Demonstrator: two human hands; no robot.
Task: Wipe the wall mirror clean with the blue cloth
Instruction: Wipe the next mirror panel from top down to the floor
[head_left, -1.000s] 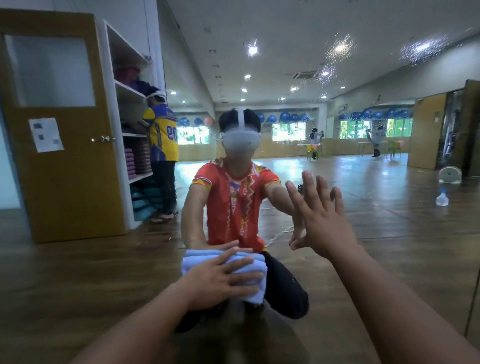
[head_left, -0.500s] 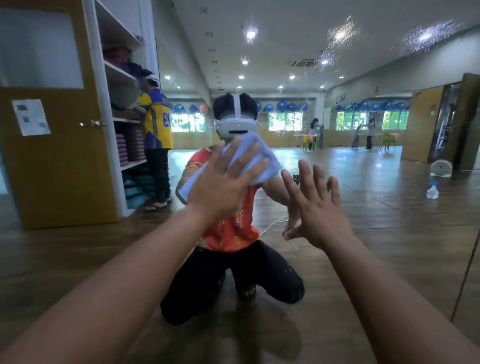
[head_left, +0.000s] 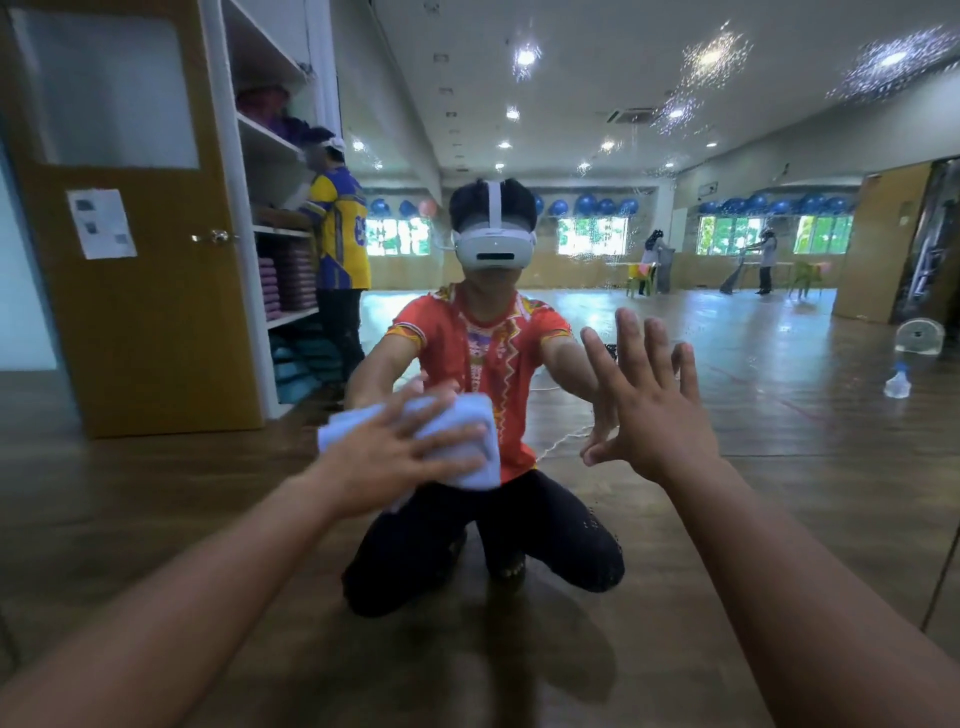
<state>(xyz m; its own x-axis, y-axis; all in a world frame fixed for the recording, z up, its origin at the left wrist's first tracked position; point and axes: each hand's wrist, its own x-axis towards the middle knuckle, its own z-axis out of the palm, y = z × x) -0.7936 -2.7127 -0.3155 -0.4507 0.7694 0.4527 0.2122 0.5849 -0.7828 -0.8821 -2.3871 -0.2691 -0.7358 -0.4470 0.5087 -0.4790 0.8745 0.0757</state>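
Just left of the frame's centre, the left hand (head_left: 395, 460) presses the folded blue cloth (head_left: 470, 415) against the wall mirror (head_left: 779, 467), its grip slack with the fingers spread straight. Right of centre, the right hand (head_left: 654, 415) lies flat on the glass, fingers straight, holding nothing. In the upper right, droplets (head_left: 717, 57) speckle the mirror.

Head cam only; wide-angle; faces fwd, slightly down, square-on to wall mirror (head_left: 779, 441); close up

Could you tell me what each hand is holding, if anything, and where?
The left hand presses the folded blue cloth flat to the mirror, fingers spread over its back. The right hand holds nothing, palm open against the mirror.
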